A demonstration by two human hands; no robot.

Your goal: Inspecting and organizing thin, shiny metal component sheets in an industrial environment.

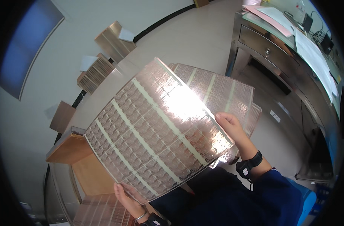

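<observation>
A large copper-coloured circuit board panel point(141, 132), patterned with a grid of small outlines and pale green stripes, is held up tilted before me. My left hand point(128, 199) grips its lower left corner, thumb on the face and fingers showing through behind. At the right edge, my right hand point(231, 126) is closed on the panel, thumb on top. Bright glare hides part of the surface near that edge. Behind the held panel lies a stack of similar panels point(232, 90), partly covered by it. More patterned panels point(100, 211) lie at the lower left.
On the right stands a metal desk point(270, 45) with a drawer, papers point(315, 56) and cables. An orange-brown wooden holder point(87, 173) is at the left. Several boards and panels point(94, 73) lean along the wall. A blue chair point(305, 197) shows beside me.
</observation>
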